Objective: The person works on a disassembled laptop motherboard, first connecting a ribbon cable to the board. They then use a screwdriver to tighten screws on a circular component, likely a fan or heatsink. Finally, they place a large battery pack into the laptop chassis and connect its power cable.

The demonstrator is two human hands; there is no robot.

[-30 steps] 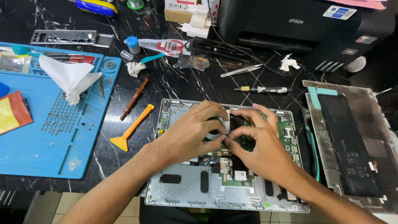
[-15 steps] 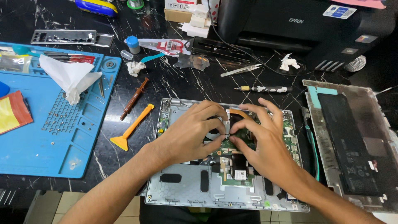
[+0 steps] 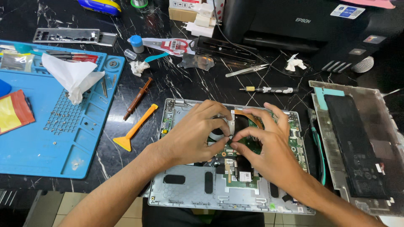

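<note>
Both hands worked over the opened laptop chassis (image 3: 189, 197), lying bottom-up on the black marble counter (image 3: 176, 84) just in front of the person. Left hand (image 3: 189, 136) lay across the cooling area, fingers (image 3: 219, 112) curled down and closed around a small part near the fan; what exactly they pinched was hidden under the hand. Right hand (image 3: 271, 149) met it from the other side, thumb and forefinger drawn together at a point on the green motherboard (image 3: 252, 145), fingertips of both hands nearly touching. Looked like one hand steadied while the other worked on a connector or cable, but too small to tell.

The copper-coloured heat pipe (image 3: 248, 113) arched just above the right hand's fingers. The removed bottom cover (image 3: 357, 147) lay to the right of the chassis, inner side up, out of the way. A precision screwdriver (image 3: 269, 89) and tweezers (image 3: 246, 70) lay just beyond the chassis, within reach. Orange pry tool (image 3: 136, 128) and a thermal paste syringe (image 3: 136, 98) lay to the left, between chassis and the blue repair mat (image 3: 63, 143). The mat held small screws (image 3: 54, 122) in a loose cluster, probably kept there so they wouldn't roll off, plus a crumpled white tissue (image 3: 71, 77). A black printer (image 3: 303, 25) stood at the back.
</note>
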